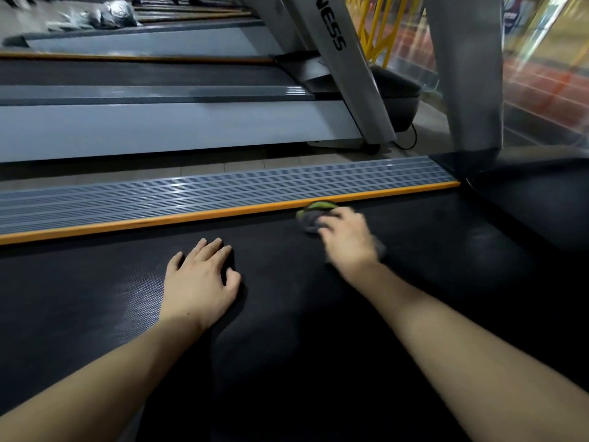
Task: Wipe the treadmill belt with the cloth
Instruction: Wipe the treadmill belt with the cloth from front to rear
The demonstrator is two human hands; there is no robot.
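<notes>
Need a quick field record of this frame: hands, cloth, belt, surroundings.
left hand: flat on the belt, fingers spread, holding nothing
right hand: on the cloth, motion-blurred; grip unclear
cloth: grey with a green edge, bunched under the right hand, on the belt beside the orange strip
belt: black, textured
orange strip: runs along the belt's far edge
side rail: grey, ribbed, beyond the orange strip
other treadmill: parallel, farther off

Both bare forearms reach forward from the near edge. The left hand (pixel 200 279) lies palm down, fingers straight and slightly spread. The right hand (pixel 345 237), farther and to the right, is motion-blurred, fingers curled downward.
</notes>
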